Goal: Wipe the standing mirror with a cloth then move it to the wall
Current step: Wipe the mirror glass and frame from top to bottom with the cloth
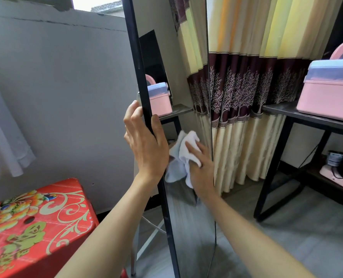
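At the centre of my view stands the mirror, tall and black-framed, angled so its glass faces my three o'clock, and I am mid-wipe on it. My left hand grasps the near edge of the frame, thumb on the glass side, fingers wrapped round the back, forearm coming up from six o'clock. My right hand lies on the glass, pressing the white cloth flat against it, fingers spread and fairly straight over the bunched fabric; that arm reaches in from five o'clock, wrist low.

Judging it now: the cloth is about halfway down the pane, close to the far edge at three o'clock. To do this well I would keep the left grip firm so the mirror does not rock on its stand, keep the palm flat for even pressure, and run overlapping passes across, edge to edge, before working lower. The bunched cloth could leave streaks; folding it flatter may help. The lower glass looks unwiped, though I cannot tell for sure.

Off at seven o'clock sits a red flowered stool; at three o'clock a black table carries a pink box, with the curtain behind. The wall at nine o'clock is close, so the move should be short.
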